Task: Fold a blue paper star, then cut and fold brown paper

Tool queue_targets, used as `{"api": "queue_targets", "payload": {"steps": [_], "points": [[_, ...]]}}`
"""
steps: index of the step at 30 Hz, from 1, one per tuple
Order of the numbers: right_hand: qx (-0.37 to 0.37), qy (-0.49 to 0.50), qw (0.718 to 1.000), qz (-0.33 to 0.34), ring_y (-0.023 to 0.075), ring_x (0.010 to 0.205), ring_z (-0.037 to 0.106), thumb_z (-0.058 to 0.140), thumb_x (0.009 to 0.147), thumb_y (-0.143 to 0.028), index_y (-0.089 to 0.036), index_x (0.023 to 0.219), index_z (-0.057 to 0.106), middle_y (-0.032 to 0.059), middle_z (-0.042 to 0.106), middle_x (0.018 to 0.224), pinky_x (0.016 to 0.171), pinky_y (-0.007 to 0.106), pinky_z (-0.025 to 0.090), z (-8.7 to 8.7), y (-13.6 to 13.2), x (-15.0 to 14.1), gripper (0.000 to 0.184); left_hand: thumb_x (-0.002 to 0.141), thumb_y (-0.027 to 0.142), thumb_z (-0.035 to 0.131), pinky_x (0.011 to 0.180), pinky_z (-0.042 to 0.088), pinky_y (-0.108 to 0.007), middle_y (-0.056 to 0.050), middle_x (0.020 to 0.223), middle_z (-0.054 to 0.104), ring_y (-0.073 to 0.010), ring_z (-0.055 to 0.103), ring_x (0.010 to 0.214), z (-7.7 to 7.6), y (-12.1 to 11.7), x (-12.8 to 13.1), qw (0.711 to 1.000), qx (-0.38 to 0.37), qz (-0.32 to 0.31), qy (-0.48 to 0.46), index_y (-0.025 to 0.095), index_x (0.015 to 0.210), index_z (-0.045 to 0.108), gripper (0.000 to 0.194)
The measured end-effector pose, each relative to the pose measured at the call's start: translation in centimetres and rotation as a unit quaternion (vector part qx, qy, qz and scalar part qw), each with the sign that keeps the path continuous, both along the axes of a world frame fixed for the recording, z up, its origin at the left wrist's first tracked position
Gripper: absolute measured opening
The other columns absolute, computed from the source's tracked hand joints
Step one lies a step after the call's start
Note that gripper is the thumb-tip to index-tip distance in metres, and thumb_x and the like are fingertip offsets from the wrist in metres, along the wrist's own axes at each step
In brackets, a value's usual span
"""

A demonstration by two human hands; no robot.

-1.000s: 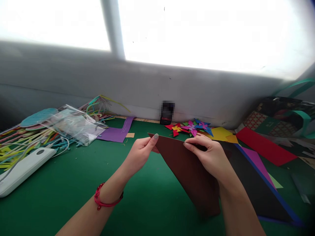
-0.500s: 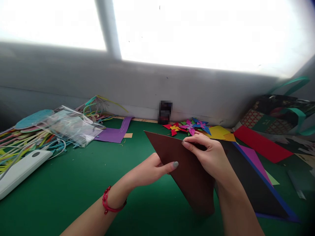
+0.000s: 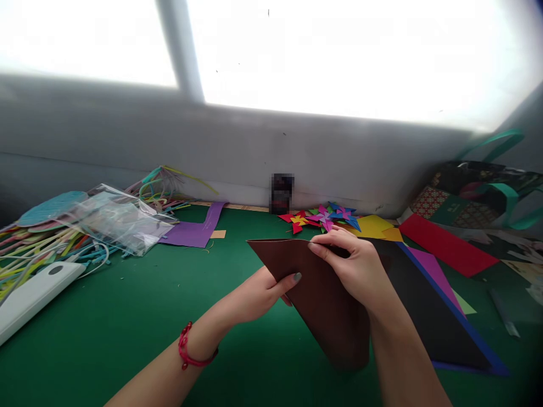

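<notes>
Head view, and here's one brown sheet [image 3: 335,322] up above the middle of the green table [image 3: 148,345]! Left hand [image 3: 257,294] clamps its left side, thumb in front; right hand [image 3: 360,265] pinches the top edge. It looks bent over, not pressed flat (any crease is hard to see). Along the far edge, folded paper stars [image 3: 322,217] look finished, seemingly three, though overlap blurs the count. Towards the right edge: one red sheet [image 3: 449,246], one black sheet [image 3: 419,305]. Far left corner: one clear bag [image 3: 139,226].
</notes>
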State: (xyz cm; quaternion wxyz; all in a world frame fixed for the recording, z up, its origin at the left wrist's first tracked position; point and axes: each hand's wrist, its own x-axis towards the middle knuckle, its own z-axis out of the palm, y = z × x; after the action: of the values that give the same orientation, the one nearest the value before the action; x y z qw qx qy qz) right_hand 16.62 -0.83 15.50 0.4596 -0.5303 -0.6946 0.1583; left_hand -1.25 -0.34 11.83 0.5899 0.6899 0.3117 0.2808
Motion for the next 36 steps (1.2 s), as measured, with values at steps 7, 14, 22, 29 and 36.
{"api": "queue_targets", "payload": {"steps": [7,14,22,29,36], "points": [[0.007,-0.017,1.000,-0.017,0.0213,0.087,0.059,0.059,0.075,-0.035,-0.028,0.076,0.067,-0.0012,0.067,0.081,0.089,0.040,0.037,0.1,-0.2,0.1,0.011,0.084,0.039,0.044,0.085,0.043,-0.036,-0.005,0.108,0.057,-0.0210,0.053,0.094,-0.3,0.0,0.2,1.000,-0.015,-0.015,-0.005,0.023,0.122,0.045,0.041],[-0.020,-0.028,0.999,-0.007,0.0229,0.088,0.059,0.056,0.076,-0.041,-0.030,0.082,0.067,-0.0008,0.068,0.087,0.089,0.043,0.036,0.6,-0.6,-0.2,0.017,0.085,0.037,0.043,0.087,0.042,-0.034,-0.003,0.117,0.055,-0.0220,0.051,0.103,0.0,0.5,-0.6,0.999,0.018,0.008,0.031,0.025,0.121,0.047,0.038],[-0.002,-0.065,0.997,-0.052,0.0226,0.089,0.059,0.055,0.076,-0.043,-0.031,0.082,0.066,-0.0032,0.068,0.088,0.093,0.045,0.031,0.6,-0.3,1.4,0.017,0.084,0.039,0.045,0.091,0.039,-0.035,-0.002,0.120,0.054,-0.0243,0.047,0.110,-0.2,2.1,-1.9,0.997,0.028,0.051,0.046,0.025,0.121,0.047,0.040],[-0.002,-0.050,0.997,-0.052,0.0220,0.086,0.060,0.053,0.078,-0.039,-0.030,0.078,0.066,-0.0036,0.067,0.084,0.093,0.047,0.031,0.5,-0.3,1.7,0.015,0.084,0.039,0.046,0.093,0.039,-0.038,-0.002,0.124,0.051,-0.0252,0.044,0.113,-0.6,2.4,-2.2,0.999,-0.015,0.043,0.017,0.024,0.121,0.047,0.041],[0.046,-0.074,0.996,-0.024,0.0146,0.074,0.059,0.048,0.083,-0.030,-0.034,0.094,0.064,-0.0049,0.065,0.079,0.098,0.046,0.027,0.8,-0.3,1.4,0.020,0.084,0.038,0.046,0.096,0.036,-0.038,-0.002,0.127,0.049,-0.0251,0.040,0.117,-0.3,2.2,-2.0,0.998,-0.045,0.023,-0.026,0.023,0.122,0.047,0.041]]}}
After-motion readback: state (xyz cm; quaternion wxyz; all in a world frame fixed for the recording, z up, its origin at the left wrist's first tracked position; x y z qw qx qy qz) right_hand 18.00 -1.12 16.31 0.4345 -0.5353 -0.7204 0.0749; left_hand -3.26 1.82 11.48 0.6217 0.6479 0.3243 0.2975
